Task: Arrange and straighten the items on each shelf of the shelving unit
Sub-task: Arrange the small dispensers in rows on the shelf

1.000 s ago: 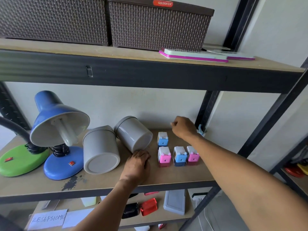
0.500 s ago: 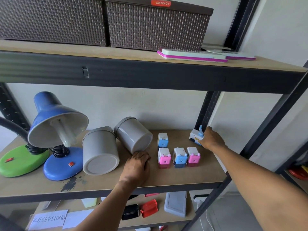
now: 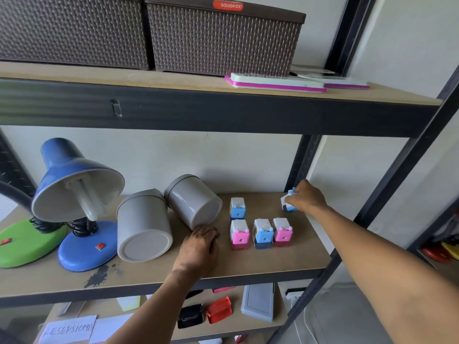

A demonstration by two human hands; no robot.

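Your right hand (image 3: 306,198) pinches a blue sharpener (image 3: 288,203) at the shelf's (image 3: 285,264) back right, behind the front row's pink sharpener (image 3: 282,230), while your left hand (image 3: 198,247) rests curled against the tipped grey canister (image 3: 192,201).

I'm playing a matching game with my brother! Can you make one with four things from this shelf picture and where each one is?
Things:
1. woven baskets
2. blue lamp
3. blue sharpener
4. red clip

Places:
A. bottom shelf
B. held in the right hand
C. top shelf
D. middle shelf, next to the green lamp base

Pairs: 1-C, 2-D, 3-B, 4-A
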